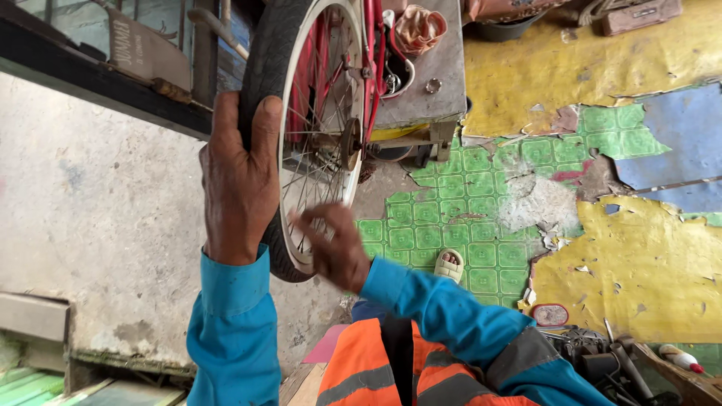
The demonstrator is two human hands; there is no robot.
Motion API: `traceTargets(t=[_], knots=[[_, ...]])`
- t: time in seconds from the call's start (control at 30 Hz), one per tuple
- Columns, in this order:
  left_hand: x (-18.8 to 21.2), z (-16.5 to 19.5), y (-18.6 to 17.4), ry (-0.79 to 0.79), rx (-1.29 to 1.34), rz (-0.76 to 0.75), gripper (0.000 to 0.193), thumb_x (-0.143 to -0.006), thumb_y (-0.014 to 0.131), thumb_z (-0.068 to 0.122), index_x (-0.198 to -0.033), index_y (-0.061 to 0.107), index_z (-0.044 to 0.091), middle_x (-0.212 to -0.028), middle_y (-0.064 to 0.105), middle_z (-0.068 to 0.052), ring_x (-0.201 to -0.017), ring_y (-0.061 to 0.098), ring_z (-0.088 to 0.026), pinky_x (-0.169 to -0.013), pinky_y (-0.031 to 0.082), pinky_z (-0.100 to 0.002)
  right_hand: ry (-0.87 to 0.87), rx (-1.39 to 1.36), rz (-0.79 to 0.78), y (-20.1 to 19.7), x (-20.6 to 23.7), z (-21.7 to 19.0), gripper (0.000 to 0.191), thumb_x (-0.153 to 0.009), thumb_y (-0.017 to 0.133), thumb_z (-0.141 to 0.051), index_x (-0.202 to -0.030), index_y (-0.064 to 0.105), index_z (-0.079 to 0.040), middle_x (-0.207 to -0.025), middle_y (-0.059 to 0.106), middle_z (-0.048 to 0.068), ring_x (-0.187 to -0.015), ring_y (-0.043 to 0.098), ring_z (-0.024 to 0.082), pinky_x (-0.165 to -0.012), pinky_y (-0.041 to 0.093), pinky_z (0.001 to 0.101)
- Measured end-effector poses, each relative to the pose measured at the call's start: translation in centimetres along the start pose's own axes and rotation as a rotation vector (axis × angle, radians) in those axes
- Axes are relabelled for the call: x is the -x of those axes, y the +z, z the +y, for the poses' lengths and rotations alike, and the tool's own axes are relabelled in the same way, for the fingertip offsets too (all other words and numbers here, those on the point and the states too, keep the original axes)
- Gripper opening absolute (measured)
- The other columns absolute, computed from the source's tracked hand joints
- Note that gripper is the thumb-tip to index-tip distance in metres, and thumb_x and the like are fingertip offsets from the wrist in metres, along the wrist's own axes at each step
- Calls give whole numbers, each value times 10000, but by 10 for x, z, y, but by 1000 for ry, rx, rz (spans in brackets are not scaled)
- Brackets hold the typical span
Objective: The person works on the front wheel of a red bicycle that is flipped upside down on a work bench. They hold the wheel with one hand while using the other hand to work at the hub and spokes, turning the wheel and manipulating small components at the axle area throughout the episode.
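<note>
**Bicycle wheel held at the tyre and rim**

The left hand [239,177] lies flat and clasped over the black rubber tyre [265,68] at about 9 o'clock on the wheel [316,128]. The right hand [336,244], blurred, sits at the white rim near 6 o'clock; whether it grips cannot be told. The wheel is mounted in the red frame [374,56], tyre seated, thin steel spokes whole; judged from this, work is at the handling or checking stage. Beyond, at 1 o'clock, a grey surface [436,90] carries a small metal ring [433,85]. The floor [481,225] shows embossed green vinyl and peeling yellow sheet.
</note>
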State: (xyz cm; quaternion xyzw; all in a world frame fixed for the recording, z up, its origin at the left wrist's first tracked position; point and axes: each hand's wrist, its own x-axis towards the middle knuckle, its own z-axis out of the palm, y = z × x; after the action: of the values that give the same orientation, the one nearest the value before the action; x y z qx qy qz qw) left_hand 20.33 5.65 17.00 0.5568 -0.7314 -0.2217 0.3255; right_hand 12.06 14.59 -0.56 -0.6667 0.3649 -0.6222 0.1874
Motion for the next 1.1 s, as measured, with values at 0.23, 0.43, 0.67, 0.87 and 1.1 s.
traceTargets(t=[0.23,0.43,0.67,0.87,1.1], knots=[[-3,3,0,165,43,47,491,-1139,468,516,-1309,543,61,-1081,696,-178,-937,703,-280,-681,544,-440,81,23,3,-3,0,4,696,-769,634,133,-1432,617,-79,-1177,590,141,-1062,619,327,-905,500,433],[-2,6,1,98,21,23,455,-1176,492,478,-1329,556,54,-1111,725,-203,-955,725,-362,-741,534,-474,61,42,-101,-23,-23,-4,557,-804,648,134,-1298,684,-120,-1111,627,95,-1011,599,306,-908,487,435],[-4,8,-1,79,29,22,466,-1112,479,500,-1257,549,62,-1054,716,-202,-924,724,-366,-693,516,-482,-16,107,-75,-26,-28,-1,648,-689,640,88,-1321,659,-53,-1096,620,139,-987,594,339,-850,464,469],[-5,4,1,-35,-6,-1,453,-1112,496,484,-1200,543,42,-973,688,-222,-870,686,-404,-687,506,-498,-36,66,-44,-18,-15,13,615,-771,640,86,-1371,632,-50,-1154,601,159,-1039,593,361,-923,503,479],[-6,4,0,-69,23,-17,433,-1096,492,475,-1200,558,60,-913,667,-206,-778,681,-392,-635,483,-494,174,-133,-12,-3,-2,7,588,-787,594,113,-1343,638,-72,-1119,628,129,-984,623,310,-875,519,419]])
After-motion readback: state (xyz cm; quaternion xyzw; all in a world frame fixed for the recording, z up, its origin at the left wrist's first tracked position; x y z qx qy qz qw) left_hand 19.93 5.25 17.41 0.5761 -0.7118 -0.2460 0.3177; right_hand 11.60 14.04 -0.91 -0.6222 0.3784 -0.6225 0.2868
